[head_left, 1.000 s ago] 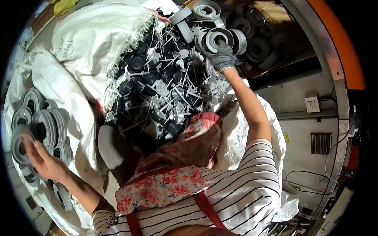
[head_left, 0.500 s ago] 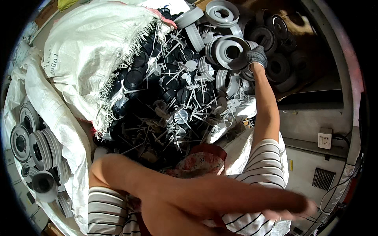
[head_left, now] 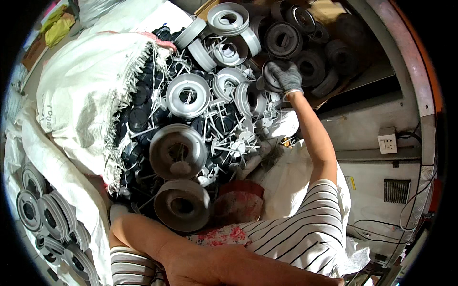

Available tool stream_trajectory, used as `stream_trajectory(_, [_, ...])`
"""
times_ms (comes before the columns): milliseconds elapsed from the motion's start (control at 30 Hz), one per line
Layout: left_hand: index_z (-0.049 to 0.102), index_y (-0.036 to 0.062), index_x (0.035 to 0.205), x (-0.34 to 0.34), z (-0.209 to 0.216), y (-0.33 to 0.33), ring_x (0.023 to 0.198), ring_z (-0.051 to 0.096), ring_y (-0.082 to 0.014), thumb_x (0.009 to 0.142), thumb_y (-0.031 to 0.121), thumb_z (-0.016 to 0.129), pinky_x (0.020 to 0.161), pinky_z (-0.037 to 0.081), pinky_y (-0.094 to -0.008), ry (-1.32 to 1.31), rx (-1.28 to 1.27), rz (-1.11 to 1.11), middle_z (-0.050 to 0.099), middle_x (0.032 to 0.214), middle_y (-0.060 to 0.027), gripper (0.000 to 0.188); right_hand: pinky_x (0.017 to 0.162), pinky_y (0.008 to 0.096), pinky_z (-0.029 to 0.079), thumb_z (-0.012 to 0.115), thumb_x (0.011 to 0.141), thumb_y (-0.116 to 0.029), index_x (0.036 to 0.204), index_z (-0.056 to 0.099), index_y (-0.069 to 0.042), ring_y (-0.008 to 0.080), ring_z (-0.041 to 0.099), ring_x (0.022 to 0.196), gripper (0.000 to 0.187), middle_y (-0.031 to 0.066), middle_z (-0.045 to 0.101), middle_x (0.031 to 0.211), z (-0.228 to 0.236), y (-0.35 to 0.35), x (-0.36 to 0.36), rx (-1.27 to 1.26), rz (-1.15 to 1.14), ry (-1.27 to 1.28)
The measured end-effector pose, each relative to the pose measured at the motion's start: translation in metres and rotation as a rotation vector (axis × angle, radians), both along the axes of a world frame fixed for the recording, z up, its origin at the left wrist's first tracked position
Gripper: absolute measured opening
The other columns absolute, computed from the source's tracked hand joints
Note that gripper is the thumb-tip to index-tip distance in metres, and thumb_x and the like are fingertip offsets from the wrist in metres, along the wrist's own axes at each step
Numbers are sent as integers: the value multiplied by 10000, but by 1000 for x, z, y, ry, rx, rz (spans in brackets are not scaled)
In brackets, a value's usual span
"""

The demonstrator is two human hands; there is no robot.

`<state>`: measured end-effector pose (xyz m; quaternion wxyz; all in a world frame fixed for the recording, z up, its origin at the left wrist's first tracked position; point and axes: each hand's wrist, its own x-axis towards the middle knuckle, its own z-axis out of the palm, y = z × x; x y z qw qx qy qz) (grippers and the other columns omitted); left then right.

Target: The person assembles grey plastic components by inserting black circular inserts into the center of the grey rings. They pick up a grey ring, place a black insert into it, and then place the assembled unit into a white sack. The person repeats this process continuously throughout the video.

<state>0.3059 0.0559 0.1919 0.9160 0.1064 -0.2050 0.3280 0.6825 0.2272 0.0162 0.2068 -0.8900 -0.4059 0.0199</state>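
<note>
My right hand (head_left: pixel 285 78), in a grey knitted glove, reaches to the far side of the heap. Its fingers are closed on the rim of a dark grey plastic ring (head_left: pixel 269 76). Below and left of it lie loose light grey plastic rings: one with a wide pale rim (head_left: pixel 172 107), a deep one (head_left: pixel 157 159) in the middle and another (head_left: pixel 164 209) nearer me. My bare left hand (head_left: pixel 253 269) crosses the bottom edge, large and close. Its fingers are mostly cut off, and what it may hold is hidden.
Black caps (head_left: pixel 138 119) and thin white stemmed discs (head_left: pixel 237 147) fill a frayed white woven sack (head_left: pixel 78 90). Dark rings (head_left: pixel 282 40) sit in a box at the far right. More grey rings (head_left: pixel 29 212) stand at the left. A red container (head_left: pixel 241 202) is near my lap.
My right hand has left the pale ring group and now grips a darker ring. Several pale rings now lie spread down the heap towards me. My left hand has sunk lower; the view has shifted.
</note>
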Motion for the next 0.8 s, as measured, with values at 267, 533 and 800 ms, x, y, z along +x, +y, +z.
stream_trajectory(267, [464,-231,1080,38,-31,47,804,613,-254,908,464,498,704,522,-283,137,107,-118,612,965,-232,717,917,389,412,536,761,-591,1150,545,69,353,497,1107,766,247,548,1183,-30,31,109,-63,-183,111])
stream_trajectory(533, [498,-143,1124,20,-64,81,935,573,-297,901,398,510,777,504,-341,247,130,-146,562,1089,-222,585,792,390,457,497,792,-427,1090,550,36,322,565,908,554,219,600,1046,-38,61,116,-188,-88,16])
stream_trajectory(800, [533,-55,1168,-12,-65,82,1067,533,-339,895,332,522,851,487,-399,272,249,-180,512,1213,-213,474,708,378,505,485,840,-313,1031,587,-27,278,630,745,359,170,658,905,-61,35,-26,-707,982,-525])
